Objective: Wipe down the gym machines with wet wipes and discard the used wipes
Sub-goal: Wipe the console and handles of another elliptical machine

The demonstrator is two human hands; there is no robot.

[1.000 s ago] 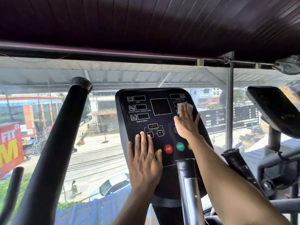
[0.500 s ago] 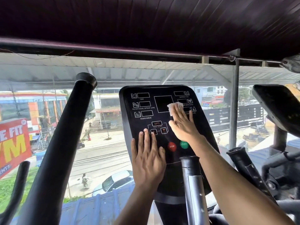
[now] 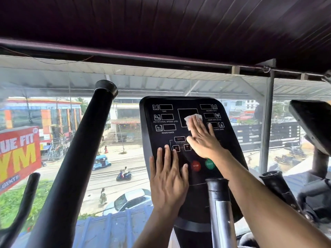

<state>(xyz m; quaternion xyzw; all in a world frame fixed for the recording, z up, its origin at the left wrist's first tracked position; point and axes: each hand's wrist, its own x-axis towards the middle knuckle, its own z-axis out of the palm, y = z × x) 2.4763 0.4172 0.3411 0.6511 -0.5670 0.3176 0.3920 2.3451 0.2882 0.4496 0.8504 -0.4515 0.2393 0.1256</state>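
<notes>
There is one view only, from a camera worn on the person's head. It looks forward and slightly up, close to the machine's control panel (image 3: 180,122), which fills the middle at arm's reach. The window (image 3: 44,122) behind shows the street below (wide-angle, so the edges bend). The ceiling (image 3: 161,24) fills the top.

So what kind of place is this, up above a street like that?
Most likely an upstairs gym. The black console shows time, resistance and heart rate readouts, long machine handles stand beside it, and a red sign outside the window reads "FIT".
</notes>
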